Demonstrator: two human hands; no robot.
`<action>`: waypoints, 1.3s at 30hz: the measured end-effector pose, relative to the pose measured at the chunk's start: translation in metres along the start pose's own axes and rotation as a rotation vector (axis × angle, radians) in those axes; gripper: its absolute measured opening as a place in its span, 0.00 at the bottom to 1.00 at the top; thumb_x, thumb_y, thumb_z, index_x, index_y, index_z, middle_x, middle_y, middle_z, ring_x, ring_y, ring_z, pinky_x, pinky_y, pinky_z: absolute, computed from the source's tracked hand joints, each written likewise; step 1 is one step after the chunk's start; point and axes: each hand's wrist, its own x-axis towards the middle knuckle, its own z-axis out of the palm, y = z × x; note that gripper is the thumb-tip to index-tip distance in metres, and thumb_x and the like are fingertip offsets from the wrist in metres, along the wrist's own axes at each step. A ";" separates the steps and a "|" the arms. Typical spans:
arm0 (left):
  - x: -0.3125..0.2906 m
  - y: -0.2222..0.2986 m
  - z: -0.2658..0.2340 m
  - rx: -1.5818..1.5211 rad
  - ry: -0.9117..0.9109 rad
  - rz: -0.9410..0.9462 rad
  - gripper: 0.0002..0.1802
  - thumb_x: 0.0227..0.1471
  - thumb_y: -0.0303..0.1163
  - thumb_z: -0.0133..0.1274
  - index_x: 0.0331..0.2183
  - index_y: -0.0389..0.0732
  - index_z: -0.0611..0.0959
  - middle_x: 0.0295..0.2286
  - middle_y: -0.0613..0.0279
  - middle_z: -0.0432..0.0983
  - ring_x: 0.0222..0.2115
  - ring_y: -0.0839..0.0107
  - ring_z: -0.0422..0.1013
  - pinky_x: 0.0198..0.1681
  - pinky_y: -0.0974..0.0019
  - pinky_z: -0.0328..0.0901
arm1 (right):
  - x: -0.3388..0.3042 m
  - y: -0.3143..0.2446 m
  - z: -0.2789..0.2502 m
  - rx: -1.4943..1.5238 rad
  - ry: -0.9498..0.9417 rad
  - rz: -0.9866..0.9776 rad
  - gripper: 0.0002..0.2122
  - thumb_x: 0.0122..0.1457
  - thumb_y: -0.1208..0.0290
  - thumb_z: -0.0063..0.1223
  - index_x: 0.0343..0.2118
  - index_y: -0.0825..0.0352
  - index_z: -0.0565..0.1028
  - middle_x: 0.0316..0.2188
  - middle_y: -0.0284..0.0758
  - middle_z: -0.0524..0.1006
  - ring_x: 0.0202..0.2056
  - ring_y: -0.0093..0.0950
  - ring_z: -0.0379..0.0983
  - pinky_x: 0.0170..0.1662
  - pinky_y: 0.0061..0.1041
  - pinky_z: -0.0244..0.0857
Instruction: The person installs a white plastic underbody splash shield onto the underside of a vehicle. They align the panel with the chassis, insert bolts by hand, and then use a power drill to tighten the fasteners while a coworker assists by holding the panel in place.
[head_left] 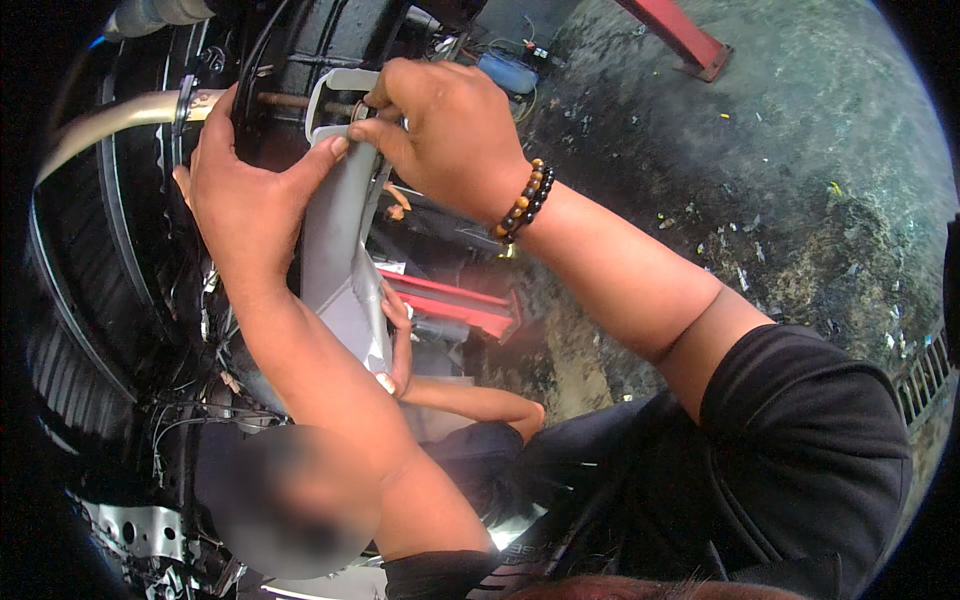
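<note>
Overhead, a grey sheet-metal beam (335,215) has an open, loop-shaped end. A rusty rod (295,102) runs into that end from the dark underbody. My right hand (450,135) pinches a small metal nut (361,111) between thumb and index finger, at the rod's end. My left hand (245,195) is spread wide: its thumb tip touches the beam's edge, and its index finger reaches up beside a pale, curved pipe (130,118). The other left fingers are partly hidden behind the palm.
A co-worker's hand (398,340) supports the beam lower down; their blurred head (300,500) is at lower left. Black ribbed underbody panels (85,270) fill the left. Red steel legs (685,40) and a blue tank (507,72) stand on the stained floor (800,130).
</note>
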 end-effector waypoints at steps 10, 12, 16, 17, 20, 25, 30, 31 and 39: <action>-0.003 -0.006 0.004 0.046 0.045 0.029 0.50 0.29 0.48 0.77 0.56 0.40 0.79 0.48 0.50 0.81 0.51 0.50 0.75 0.65 0.48 0.52 | -0.002 -0.007 0.008 0.220 0.066 0.120 0.12 0.48 0.70 0.70 0.30 0.65 0.75 0.25 0.38 0.80 0.31 0.39 0.78 0.35 0.36 0.71; -0.004 -0.006 0.004 0.040 0.046 0.021 0.50 0.29 0.48 0.77 0.56 0.41 0.79 0.49 0.51 0.81 0.52 0.51 0.75 0.65 0.48 0.52 | -0.001 -0.007 0.007 0.215 0.064 0.106 0.11 0.50 0.72 0.70 0.31 0.66 0.76 0.25 0.37 0.80 0.26 0.32 0.77 0.32 0.29 0.70; -0.004 -0.004 0.004 0.034 0.039 -0.005 0.50 0.29 0.50 0.76 0.56 0.42 0.79 0.50 0.52 0.80 0.53 0.51 0.74 0.65 0.46 0.50 | 0.000 -0.005 0.007 0.181 0.063 0.082 0.12 0.50 0.70 0.70 0.30 0.65 0.75 0.25 0.37 0.80 0.28 0.34 0.78 0.33 0.32 0.70; -0.004 -0.003 0.003 0.040 0.034 -0.010 0.50 0.30 0.50 0.76 0.56 0.42 0.79 0.50 0.52 0.80 0.53 0.52 0.73 0.65 0.46 0.50 | 0.000 -0.006 0.005 0.185 0.044 0.093 0.12 0.50 0.68 0.69 0.29 0.65 0.74 0.25 0.38 0.80 0.31 0.39 0.78 0.34 0.36 0.70; -0.005 -0.008 0.006 0.060 0.057 0.007 0.50 0.30 0.51 0.76 0.56 0.43 0.79 0.50 0.52 0.80 0.53 0.52 0.73 0.66 0.45 0.48 | 0.000 -0.002 0.002 0.034 0.024 -0.002 0.13 0.51 0.64 0.68 0.29 0.65 0.74 0.25 0.39 0.79 0.33 0.44 0.78 0.36 0.42 0.69; -0.004 -0.006 0.004 0.056 0.034 -0.013 0.50 0.31 0.50 0.76 0.57 0.43 0.78 0.50 0.51 0.80 0.54 0.52 0.73 0.67 0.43 0.46 | 0.000 -0.007 0.001 -0.041 0.024 -0.012 0.13 0.53 0.61 0.67 0.29 0.64 0.75 0.25 0.39 0.79 0.33 0.45 0.77 0.38 0.44 0.67; -0.005 -0.005 0.002 0.040 0.029 -0.014 0.51 0.31 0.50 0.76 0.58 0.44 0.77 0.51 0.50 0.79 0.55 0.53 0.73 0.67 0.40 0.44 | -0.007 -0.005 0.001 0.047 0.059 -0.030 0.10 0.55 0.65 0.66 0.32 0.65 0.78 0.27 0.37 0.81 0.30 0.38 0.79 0.36 0.36 0.71; -0.005 -0.005 0.002 0.046 0.031 -0.010 0.51 0.31 0.50 0.76 0.58 0.45 0.77 0.51 0.50 0.79 0.55 0.53 0.72 0.67 0.39 0.44 | -0.008 -0.003 0.001 0.070 0.048 -0.011 0.10 0.55 0.65 0.66 0.33 0.65 0.78 0.27 0.37 0.81 0.30 0.37 0.79 0.36 0.36 0.71; -0.007 -0.005 0.003 0.066 0.050 -0.017 0.50 0.30 0.49 0.76 0.57 0.46 0.78 0.50 0.53 0.79 0.55 0.54 0.72 0.68 0.36 0.42 | -0.003 -0.005 0.002 0.081 0.071 0.017 0.08 0.52 0.67 0.65 0.30 0.63 0.78 0.27 0.38 0.80 0.34 0.43 0.76 0.40 0.42 0.67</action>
